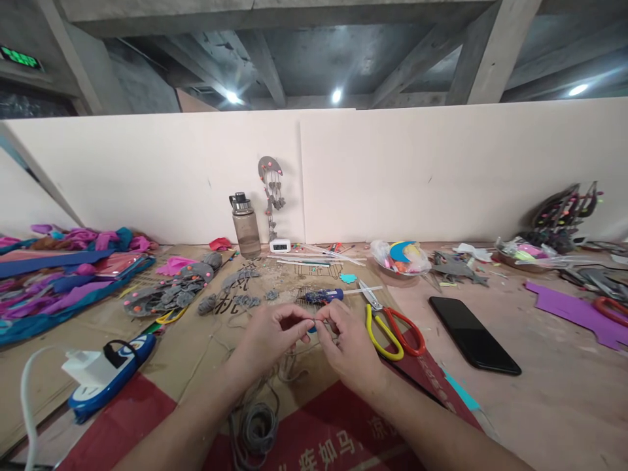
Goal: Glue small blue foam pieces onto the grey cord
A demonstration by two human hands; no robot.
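Note:
Just above the cardboard, my left hand (275,337) and my right hand (346,337) meet, thumbs and forefingers pinched tip to tip. Thin grey yarn (294,374) trails from beneath the fingers; the short piece at the fingertips is mostly hidden. A loose coil of grey yarn (259,426) lies below, between my forearms. Beyond the fingers sits a blue-handled tool (324,296), its kind unclear. Scissors (392,327) with one yellow and one red handle rest beside my right hand, blades pointing away. Small grey felt pieces (248,301) are scattered beyond my left hand.
A black phone (473,333) lies at right, near purple sheet material (579,314). At left are a power strip (112,376) with a white plug and colourful felt (73,281). A water bottle (246,226), small clock (280,246) and bowl (400,257) stand before the white partition (392,176).

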